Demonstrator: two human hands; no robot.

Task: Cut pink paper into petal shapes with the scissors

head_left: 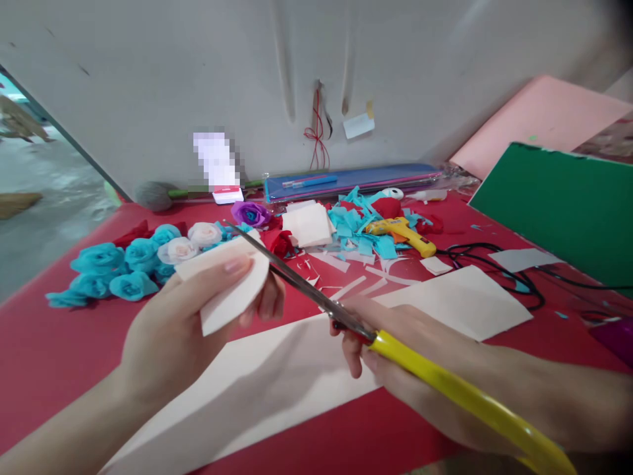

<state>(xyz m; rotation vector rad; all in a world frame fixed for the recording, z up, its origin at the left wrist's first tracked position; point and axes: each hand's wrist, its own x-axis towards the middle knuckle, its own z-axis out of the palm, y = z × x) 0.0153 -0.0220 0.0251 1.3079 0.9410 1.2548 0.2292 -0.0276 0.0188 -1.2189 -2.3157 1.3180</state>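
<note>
My left hand (171, 316) pinches a white paper piece (230, 307), bent over with one rounded edge. Scissors with a yellow handle (455, 386) are in my right hand (420, 336), fingers curled round them near the pivot. Their blades point up and left, alongside the right edge of the held paper. I cannot make out whether the blades touch it. Under both hands lies a long white paper sheet (277, 376) on the red table (366, 435). White paper strips (356, 290) are scattered just beyond the scissors.
Blue paper roses (141, 254), white ones and a purple rose (250, 214) sit left. Behind are a white paper stack (307, 224), blue scraps (359, 218), a yellow glue gun (403, 234) with black cable, and a phone (217, 165). A green board (558, 211) leans right.
</note>
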